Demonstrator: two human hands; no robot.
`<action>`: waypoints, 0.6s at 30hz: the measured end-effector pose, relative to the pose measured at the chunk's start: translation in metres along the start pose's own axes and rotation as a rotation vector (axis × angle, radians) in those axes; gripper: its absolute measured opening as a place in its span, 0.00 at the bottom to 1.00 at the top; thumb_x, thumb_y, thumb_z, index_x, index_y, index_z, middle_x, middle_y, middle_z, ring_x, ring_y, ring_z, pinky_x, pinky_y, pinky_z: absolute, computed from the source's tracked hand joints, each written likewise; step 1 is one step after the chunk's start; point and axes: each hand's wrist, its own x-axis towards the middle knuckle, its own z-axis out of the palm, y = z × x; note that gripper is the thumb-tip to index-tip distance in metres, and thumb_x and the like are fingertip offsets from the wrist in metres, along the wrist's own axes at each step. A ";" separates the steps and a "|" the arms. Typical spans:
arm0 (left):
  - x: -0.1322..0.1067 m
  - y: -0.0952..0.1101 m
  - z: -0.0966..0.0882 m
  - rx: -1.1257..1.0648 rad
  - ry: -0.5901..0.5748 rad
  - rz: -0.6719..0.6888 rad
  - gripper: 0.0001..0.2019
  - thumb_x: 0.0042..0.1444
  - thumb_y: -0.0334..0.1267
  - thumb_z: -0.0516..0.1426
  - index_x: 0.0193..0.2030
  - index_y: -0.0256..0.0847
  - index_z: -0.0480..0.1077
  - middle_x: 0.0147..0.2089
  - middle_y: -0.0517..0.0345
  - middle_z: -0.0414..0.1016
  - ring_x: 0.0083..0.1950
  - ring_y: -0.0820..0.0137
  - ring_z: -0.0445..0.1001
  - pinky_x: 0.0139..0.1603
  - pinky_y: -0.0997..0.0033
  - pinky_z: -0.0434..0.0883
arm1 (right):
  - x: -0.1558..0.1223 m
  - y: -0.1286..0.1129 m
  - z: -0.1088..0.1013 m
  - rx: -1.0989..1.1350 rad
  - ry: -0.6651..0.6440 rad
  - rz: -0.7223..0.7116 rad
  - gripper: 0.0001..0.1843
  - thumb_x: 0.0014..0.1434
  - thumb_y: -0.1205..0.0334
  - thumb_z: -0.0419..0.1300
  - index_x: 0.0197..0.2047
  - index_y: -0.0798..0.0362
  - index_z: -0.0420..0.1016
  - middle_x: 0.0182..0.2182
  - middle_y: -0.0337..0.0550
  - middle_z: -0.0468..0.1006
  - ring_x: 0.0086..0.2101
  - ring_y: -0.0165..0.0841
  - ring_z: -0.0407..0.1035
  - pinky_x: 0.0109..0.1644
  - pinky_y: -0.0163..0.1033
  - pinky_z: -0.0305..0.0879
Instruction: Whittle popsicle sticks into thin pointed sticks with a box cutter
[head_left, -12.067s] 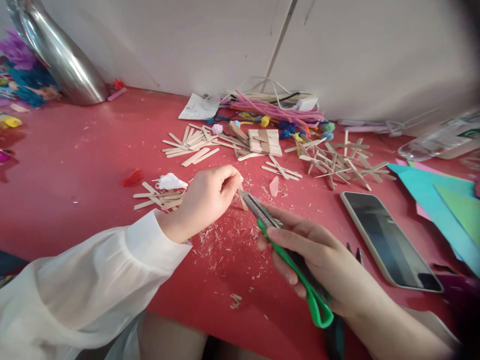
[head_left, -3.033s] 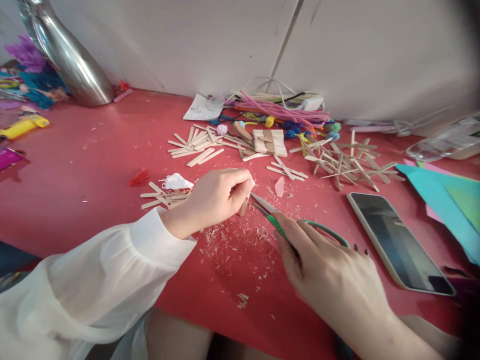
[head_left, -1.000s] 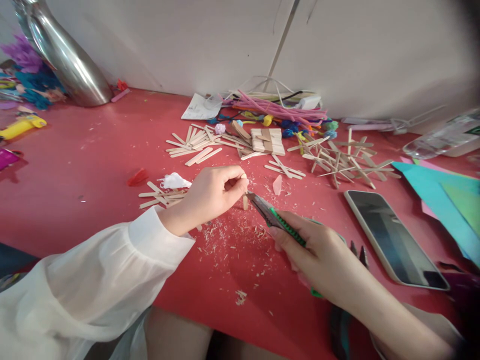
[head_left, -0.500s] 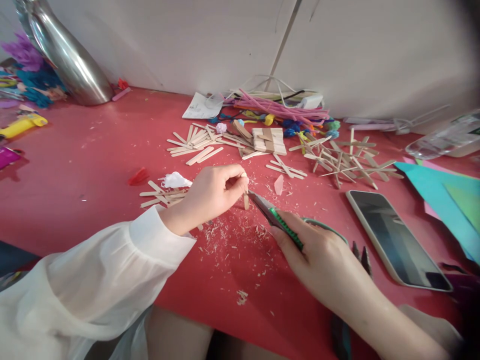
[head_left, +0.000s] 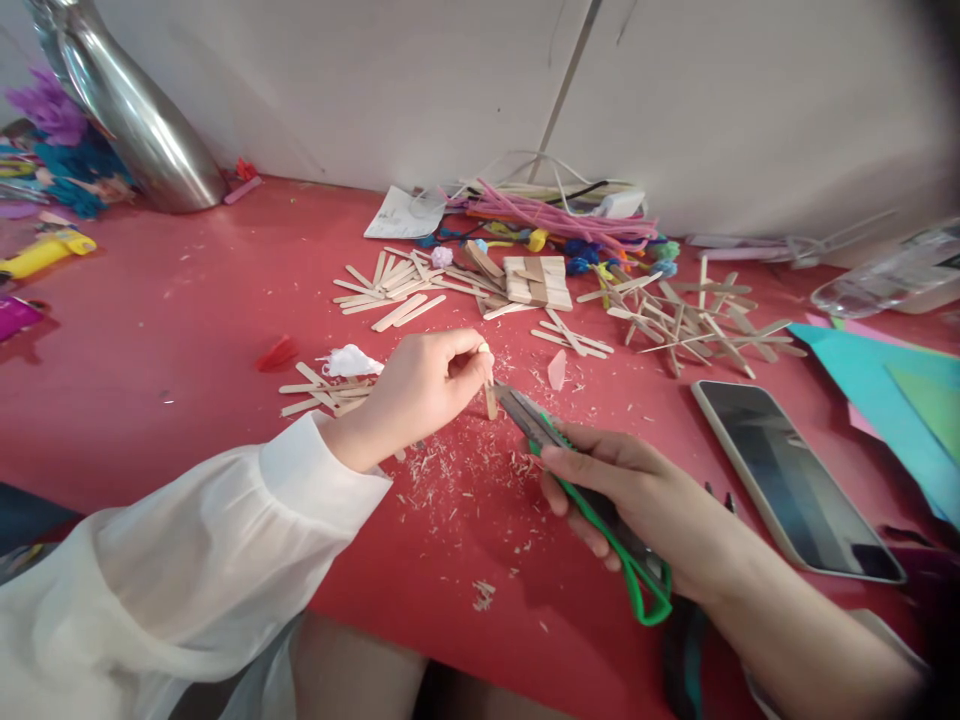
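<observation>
1. Your left hand (head_left: pixel 424 385) is closed in a fingertip pinch on a thin wooden stick (head_left: pixel 491 403). The stick is over the middle of the tabletop (head_left: pixel 225 310), set back from its near edge, and its lower end pokes out below your fingers. You cannot tell whether that end touches the surface.
2. Your right hand (head_left: pixel 645 495) is wrapped around the green-handled cutters (head_left: pixel 540 422), with the handle loop pointing toward the tabletop's near right corner. The tips lie right by the stick; contact is too fine to make out.
3. Expect the stick to be very light, dry and fairly stiff, but brittle: it likely splits along the grain if you bend or twist it. The wood should grip well, though so slim a piece can pivot in a pinch.
4. Hold it by its flat faces, close to the tips, keeping your thumb clear of the metal.
5. The cutters should feel heavier and rigid, with smooth metal at the front; take them by the green handle.
6. Wood shavings (head_left: pixel 435 480) spread from the stick toward the near edge. They look weightless and easily scattered, so rest your wrists lightly.
</observation>
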 end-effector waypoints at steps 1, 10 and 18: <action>0.000 0.000 0.000 -0.002 -0.001 -0.005 0.10 0.58 0.32 0.50 0.27 0.35 0.67 0.24 0.61 0.69 0.24 0.77 0.64 0.26 0.77 0.61 | 0.000 0.000 0.000 -0.012 0.007 -0.007 0.13 0.55 0.53 0.54 0.25 0.52 0.62 0.11 0.27 0.60 0.10 0.22 0.54 0.12 0.28 0.51; 0.002 0.001 -0.002 0.044 0.013 -0.012 0.11 0.57 0.32 0.51 0.23 0.37 0.63 0.20 0.65 0.61 0.21 0.78 0.58 0.22 0.77 0.57 | -0.002 0.015 -0.005 -0.603 0.251 -0.240 0.13 0.59 0.51 0.49 0.29 0.50 0.63 0.12 0.29 0.61 0.12 0.26 0.58 0.15 0.31 0.54; 0.002 0.002 -0.002 0.026 0.000 -0.003 0.10 0.57 0.32 0.51 0.24 0.37 0.64 0.20 0.64 0.63 0.21 0.78 0.60 0.22 0.78 0.58 | -0.002 0.015 -0.004 -0.851 0.380 -0.374 0.13 0.59 0.53 0.48 0.31 0.51 0.67 0.14 0.33 0.66 0.14 0.28 0.60 0.17 0.33 0.56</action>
